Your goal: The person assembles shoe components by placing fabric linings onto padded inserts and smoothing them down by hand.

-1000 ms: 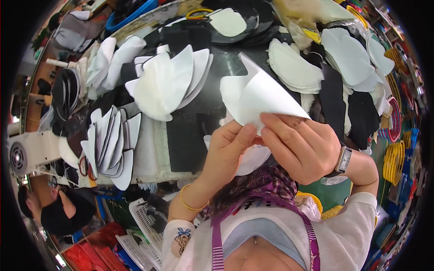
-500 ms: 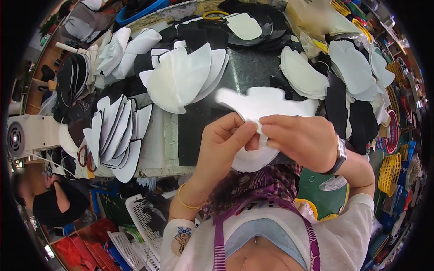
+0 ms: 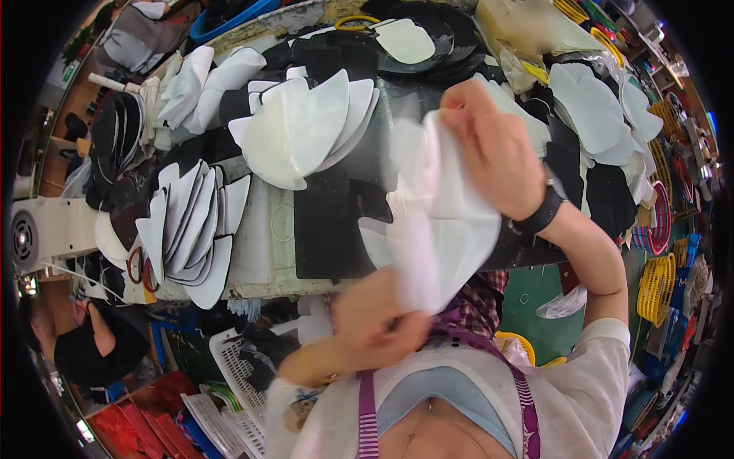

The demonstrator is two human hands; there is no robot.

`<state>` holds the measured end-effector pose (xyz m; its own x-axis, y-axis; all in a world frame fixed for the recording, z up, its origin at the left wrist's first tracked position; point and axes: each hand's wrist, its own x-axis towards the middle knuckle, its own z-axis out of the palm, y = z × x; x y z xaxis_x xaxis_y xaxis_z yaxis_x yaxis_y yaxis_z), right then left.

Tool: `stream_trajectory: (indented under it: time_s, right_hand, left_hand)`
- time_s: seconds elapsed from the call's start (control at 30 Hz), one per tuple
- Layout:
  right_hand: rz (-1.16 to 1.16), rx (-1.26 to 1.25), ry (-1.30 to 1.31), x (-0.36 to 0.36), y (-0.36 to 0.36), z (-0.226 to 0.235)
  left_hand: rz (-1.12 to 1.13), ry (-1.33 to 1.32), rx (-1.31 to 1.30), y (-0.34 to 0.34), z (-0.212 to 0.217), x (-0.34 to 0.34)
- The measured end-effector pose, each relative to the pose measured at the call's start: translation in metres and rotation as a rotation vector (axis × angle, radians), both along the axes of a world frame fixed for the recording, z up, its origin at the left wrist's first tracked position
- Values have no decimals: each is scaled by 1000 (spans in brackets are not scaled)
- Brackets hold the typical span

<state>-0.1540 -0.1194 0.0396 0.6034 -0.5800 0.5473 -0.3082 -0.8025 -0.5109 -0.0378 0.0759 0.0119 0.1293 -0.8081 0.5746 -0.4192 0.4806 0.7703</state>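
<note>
A curved white shoe-upper piece (image 3: 459, 218), blurred by motion, stretches upright between my two hands. My right hand (image 3: 497, 157), with a dark watch strap at the wrist, is closed on its far end. My left hand (image 3: 375, 325) is smeared by motion but closed at the near end. Beneath the piece, on the bench, lies another white piece with a pointed tip (image 3: 375, 243). To the left are a fanned stack of white pieces (image 3: 283, 141) and a row of folded white pieces (image 3: 195, 222).
Off-white pieces (image 3: 520, 115) lie behind my right hand, with more white stacks (image 3: 589, 111) to the right. Black pieces (image 3: 440, 38) are heaped at the back. A beige machine (image 3: 53, 229) stands at the left. Another person (image 3: 99, 344) is at the lower left.
My hands were together pinching the white piece. They are now apart: the right has moved up and away, the left down toward me, and the piece has turned from sideways to lengthwise.
</note>
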Motion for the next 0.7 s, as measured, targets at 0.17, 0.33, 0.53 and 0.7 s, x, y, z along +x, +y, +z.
stream_trajectory:
  time_s: [0.17,0.33,0.53,0.7]
  right_hand:
    - [266,-32,58,-21,-3,41]
    - [583,-349,1,-15,26,57]
    - [836,-522,259,-16,91,1]
    - [827,257,85,-64,84,-19]
  left_hand:
    - [98,235,948,88,-32,67]
    - [-68,165,1287,90,-10,53]
    - [-495,1721,526,2,-42,-1]
    - [-565,1879,120,31,-46,31]
